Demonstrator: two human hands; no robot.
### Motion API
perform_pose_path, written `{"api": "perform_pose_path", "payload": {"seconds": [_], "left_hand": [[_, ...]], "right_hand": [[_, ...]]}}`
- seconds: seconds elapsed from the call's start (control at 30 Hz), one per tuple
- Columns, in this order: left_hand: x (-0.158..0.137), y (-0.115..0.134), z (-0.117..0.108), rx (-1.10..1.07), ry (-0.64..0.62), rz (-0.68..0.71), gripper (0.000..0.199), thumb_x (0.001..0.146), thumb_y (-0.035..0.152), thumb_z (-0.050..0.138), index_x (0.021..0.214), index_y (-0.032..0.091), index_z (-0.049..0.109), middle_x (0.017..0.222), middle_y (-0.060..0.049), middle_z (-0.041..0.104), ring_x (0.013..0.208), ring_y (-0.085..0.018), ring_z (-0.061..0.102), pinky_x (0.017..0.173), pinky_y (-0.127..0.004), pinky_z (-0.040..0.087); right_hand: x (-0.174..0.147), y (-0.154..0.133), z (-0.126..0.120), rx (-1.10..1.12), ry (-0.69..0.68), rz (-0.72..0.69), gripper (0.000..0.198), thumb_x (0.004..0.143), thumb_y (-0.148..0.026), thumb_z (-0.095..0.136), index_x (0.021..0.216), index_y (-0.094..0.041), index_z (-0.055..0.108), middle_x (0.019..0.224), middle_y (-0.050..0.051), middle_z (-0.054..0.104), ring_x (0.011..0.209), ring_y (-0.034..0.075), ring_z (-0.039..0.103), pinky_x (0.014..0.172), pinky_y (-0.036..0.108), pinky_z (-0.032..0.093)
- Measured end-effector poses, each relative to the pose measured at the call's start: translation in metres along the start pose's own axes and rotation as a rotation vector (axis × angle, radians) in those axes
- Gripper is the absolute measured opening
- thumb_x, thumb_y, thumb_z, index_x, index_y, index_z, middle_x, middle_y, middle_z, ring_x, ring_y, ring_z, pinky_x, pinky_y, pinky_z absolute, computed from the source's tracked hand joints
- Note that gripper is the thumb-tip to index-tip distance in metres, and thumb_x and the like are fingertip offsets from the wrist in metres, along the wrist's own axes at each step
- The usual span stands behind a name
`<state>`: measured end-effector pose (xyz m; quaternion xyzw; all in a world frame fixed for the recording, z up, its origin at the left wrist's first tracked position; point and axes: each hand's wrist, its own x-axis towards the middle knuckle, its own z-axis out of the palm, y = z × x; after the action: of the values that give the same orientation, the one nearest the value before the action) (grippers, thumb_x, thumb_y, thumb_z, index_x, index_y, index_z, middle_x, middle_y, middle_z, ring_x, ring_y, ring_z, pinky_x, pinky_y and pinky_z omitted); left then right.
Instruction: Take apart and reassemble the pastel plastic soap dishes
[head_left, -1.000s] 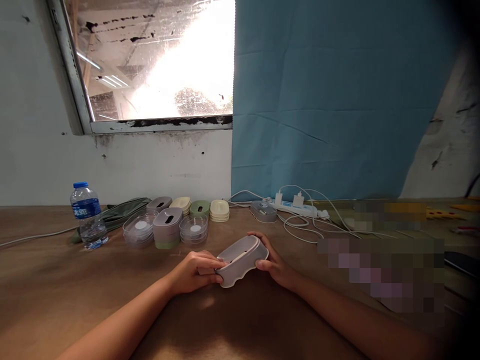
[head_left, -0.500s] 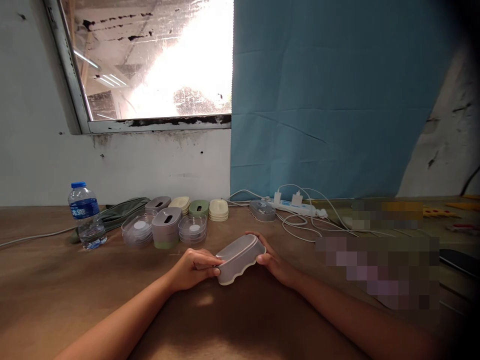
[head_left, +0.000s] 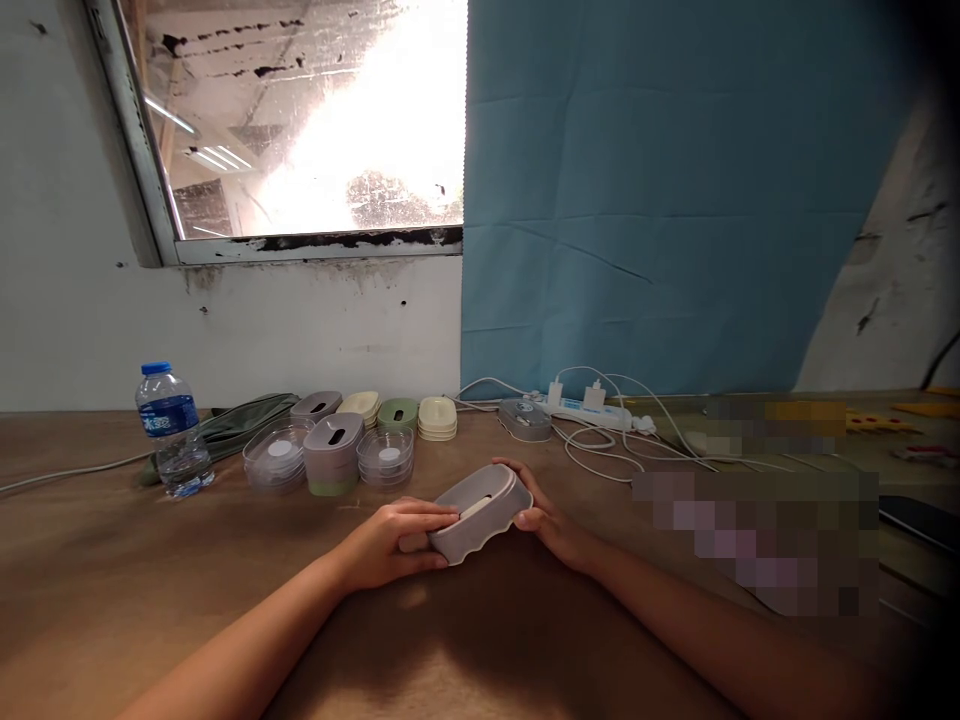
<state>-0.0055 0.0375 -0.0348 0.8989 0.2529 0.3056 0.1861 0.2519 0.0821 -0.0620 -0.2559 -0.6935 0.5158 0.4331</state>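
Note:
Between my two hands, above the table, is a grey plastic box (head_left: 480,528) with rounded ends, a wavy pale lower edge and a slot in its upper face. Something cream-coloured shows in that slot. My left hand (head_left: 397,545) grips the near left end, fingers on the upper face and thumb at the lower edge. Around the right end curls my right hand (head_left: 551,520), thumb on the near side and fingers behind. The box tilts, its right end higher than its left.
Slotted containers (head_left: 334,455), clear plastic trays (head_left: 386,460) and cream trays (head_left: 437,418) stand in a group behind my hands. A water bottle (head_left: 172,430) is at the left. A grey slotted case (head_left: 524,421) and a power strip (head_left: 592,412) with loose cables lie at the back right.
The box has rolled slightly so its slotted upper face shows more. My left fingers have slid further onto that face, while the right hand keeps its hold.

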Motion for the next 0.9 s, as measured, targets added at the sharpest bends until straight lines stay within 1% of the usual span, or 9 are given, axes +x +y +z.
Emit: {"api": "perform_pose_path", "payload": {"seconds": [0.1,0.2,0.37,0.53,0.63,0.7,0.77,0.83,0.9], "left_hand": [[0.002,-0.004,0.001,-0.049,0.018,-0.035,0.04,0.071,0.033,0.069,0.109,0.021,0.065,0.104,-0.008,0.068,0.093,-0.021,0.061,0.084,-0.03,0.046],[0.002,-0.008,0.001,-0.091,0.052,-0.076,0.037,0.067,0.037,0.072,0.099,0.019,0.07,0.092,-0.008,0.071,0.082,-0.02,0.061,0.074,-0.028,0.047],[0.002,-0.01,0.0,-0.184,0.073,-0.137,0.037,0.071,0.043,0.066,0.099,0.019,0.07,0.085,-0.008,0.071,0.078,-0.018,0.06,0.072,-0.025,0.045],[0.002,-0.011,0.004,-0.268,0.108,-0.187,0.041,0.071,0.048,0.065,0.092,0.013,0.072,0.081,-0.01,0.069,0.074,-0.017,0.059,0.067,-0.025,0.045],[0.001,-0.015,0.004,-0.362,0.155,-0.258,0.045,0.071,0.05,0.064,0.087,0.01,0.072,0.074,-0.008,0.067,0.066,-0.016,0.057,0.06,-0.024,0.045],[0.0,-0.018,0.002,-0.44,0.229,-0.305,0.045,0.074,0.051,0.06,0.087,0.009,0.071,0.073,-0.007,0.067,0.065,-0.016,0.057,0.06,-0.024,0.046],[-0.001,-0.02,-0.001,-0.489,0.288,-0.324,0.045,0.077,0.05,0.056,0.09,0.009,0.07,0.076,-0.006,0.067,0.069,-0.017,0.058,0.064,-0.026,0.047],[-0.001,-0.021,-0.002,-0.493,0.291,-0.321,0.044,0.079,0.048,0.055,0.094,0.01,0.069,0.08,-0.006,0.068,0.073,-0.019,0.059,0.068,-0.028,0.047],[-0.001,-0.02,-0.001,-0.465,0.271,-0.319,0.042,0.079,0.046,0.055,0.097,0.011,0.069,0.083,-0.006,0.069,0.075,-0.019,0.06,0.069,-0.027,0.048]], "right_hand": [[0.001,0.003,-0.001,0.023,-0.028,0.012,0.068,0.06,-0.037,0.057,0.122,-0.026,0.031,0.103,0.004,0.047,0.089,0.022,0.048,0.077,0.034,0.037],[0.001,0.005,0.002,0.092,-0.054,0.048,0.066,0.062,-0.037,0.056,0.122,-0.026,0.031,0.103,0.004,0.049,0.09,0.022,0.049,0.078,0.035,0.038],[0.0,0.005,0.009,0.296,-0.026,0.092,0.056,0.064,-0.037,0.052,0.117,-0.025,0.035,0.098,0.003,0.051,0.092,0.022,0.051,0.083,0.037,0.038],[0.002,0.005,0.011,0.343,0.032,0.098,0.047,0.064,-0.035,0.047,0.11,-0.025,0.042,0.093,0.002,0.052,0.089,0.022,0.052,0.081,0.036,0.04],[0.003,0.003,0.01,0.36,0.033,0.085,0.047,0.063,-0.034,0.044,0.11,-0.025,0.042,0.097,0.003,0.054,0.092,0.023,0.052,0.081,0.037,0.041],[0.003,0.001,0.01,0.353,0.023,0.056,0.051,0.062,-0.033,0.043,0.112,-0.025,0.041,0.104,0.004,0.054,0.096,0.024,0.052,0.083,0.039,0.04],[0.003,0.001,0.01,0.332,0.015,0.032,0.056,0.059,-0.03,0.046,0.114,-0.025,0.039,0.11,0.005,0.052,0.094,0.023,0.053,0.083,0.039,0.041],[0.005,0.005,0.01,0.257,0.027,0.027,0.057,0.058,-0.025,0.047,0.114,-0.025,0.039,0.113,0.005,0.049,0.089,0.021,0.054,0.077,0.037,0.043],[0.007,0.01,0.009,0.111,0.063,0.01,0.057,0.057,-0.02,0.046,0.113,-0.026,0.038,0.113,0.005,0.047,0.085,0.019,0.054,0.069,0.033,0.045]]}}
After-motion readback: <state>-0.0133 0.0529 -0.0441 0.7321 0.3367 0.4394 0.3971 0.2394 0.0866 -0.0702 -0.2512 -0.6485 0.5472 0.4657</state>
